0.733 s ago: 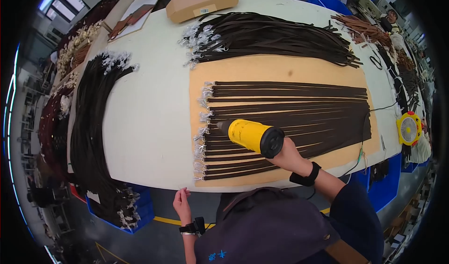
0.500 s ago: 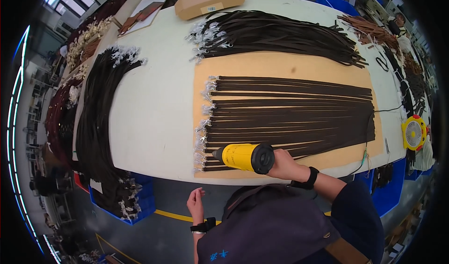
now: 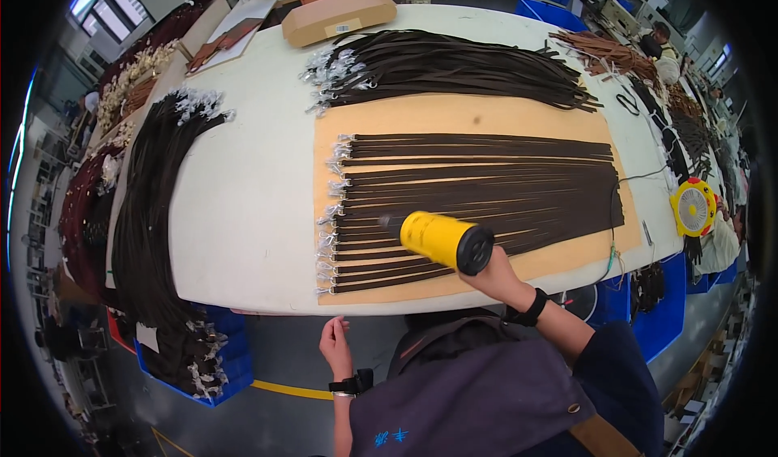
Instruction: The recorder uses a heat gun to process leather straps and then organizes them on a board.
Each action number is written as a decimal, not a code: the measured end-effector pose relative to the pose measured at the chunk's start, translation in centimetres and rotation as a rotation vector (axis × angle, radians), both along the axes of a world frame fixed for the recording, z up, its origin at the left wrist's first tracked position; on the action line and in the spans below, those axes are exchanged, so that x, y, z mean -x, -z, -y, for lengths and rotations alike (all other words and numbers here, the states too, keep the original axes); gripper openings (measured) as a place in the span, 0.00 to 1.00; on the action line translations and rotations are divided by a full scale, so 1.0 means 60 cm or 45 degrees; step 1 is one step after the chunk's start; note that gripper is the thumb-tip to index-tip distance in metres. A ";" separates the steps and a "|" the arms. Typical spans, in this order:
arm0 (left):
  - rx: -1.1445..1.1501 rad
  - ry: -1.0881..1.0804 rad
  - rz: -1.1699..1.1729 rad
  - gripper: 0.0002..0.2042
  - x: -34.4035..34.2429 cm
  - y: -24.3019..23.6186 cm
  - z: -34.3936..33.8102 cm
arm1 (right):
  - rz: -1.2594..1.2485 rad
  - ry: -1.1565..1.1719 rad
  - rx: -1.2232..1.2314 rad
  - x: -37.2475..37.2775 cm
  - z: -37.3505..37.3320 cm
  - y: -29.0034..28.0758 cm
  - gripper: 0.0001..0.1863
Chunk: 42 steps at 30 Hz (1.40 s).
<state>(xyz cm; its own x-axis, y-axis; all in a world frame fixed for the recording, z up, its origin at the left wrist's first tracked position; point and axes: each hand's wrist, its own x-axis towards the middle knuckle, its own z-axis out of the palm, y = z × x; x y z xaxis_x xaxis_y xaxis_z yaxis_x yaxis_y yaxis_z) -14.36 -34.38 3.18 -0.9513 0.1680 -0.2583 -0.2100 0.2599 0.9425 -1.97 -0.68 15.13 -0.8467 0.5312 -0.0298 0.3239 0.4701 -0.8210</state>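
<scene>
A yellow and black heat gun (image 3: 438, 238) is gripped in my right hand (image 3: 496, 277). Its blurred dark nozzle points left over a row of flat dark brown straps (image 3: 486, 190), apart from them as far as I can see. Those straps lie side by side on a tan mat (image 3: 389, 118), with metal clasps in clear wrapping (image 3: 331, 214) at their left ends. Off the table's near edge hangs my left hand (image 3: 335, 345), fingers loosely curled together with nothing seen in them. The grip of the tool is hidden by my right hand.
Behind the mat lies a heap of dark straps (image 3: 462, 64), and a second bundle (image 3: 150, 206) drapes over the table's left side. A cardboard box (image 3: 340, 18) stands at the back. On the right are a small yellow fan (image 3: 694, 207), a cable and a blue bin (image 3: 658, 311).
The heat gun has swung away from the clasp ends, its nozzle now farther right and higher over the straps. My left hand stays low. The whole view has shifted slightly.
</scene>
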 end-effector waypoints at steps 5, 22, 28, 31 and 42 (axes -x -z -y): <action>0.099 0.289 -0.141 0.12 0.016 0.016 -0.065 | 0.112 0.306 -0.227 -0.101 -0.056 -0.009 0.12; 0.289 1.244 -0.541 0.08 -0.204 -0.005 -0.489 | 0.163 0.839 -0.115 -0.493 -0.300 0.011 0.12; 0.412 1.373 -0.440 0.09 -0.331 0.002 -0.589 | 0.334 1.364 -0.718 -0.785 -0.541 -0.012 0.13; 0.418 1.303 -0.467 0.09 -0.362 0.014 -0.606 | 0.412 1.414 -0.922 -0.871 -0.587 -0.136 0.11; 0.558 1.254 -0.954 0.21 -0.382 0.001 -0.681 | 0.088 0.491 -0.191 -0.699 -0.477 -0.023 0.15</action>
<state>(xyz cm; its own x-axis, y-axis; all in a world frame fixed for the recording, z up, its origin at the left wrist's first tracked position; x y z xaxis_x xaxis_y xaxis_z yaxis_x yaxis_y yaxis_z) 8.56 6.45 3.14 -0.4145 0.9076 0.0658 0.7766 0.3151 0.5455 39.97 27.92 16.51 -0.5840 0.8115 0.0222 0.5515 0.4166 -0.7227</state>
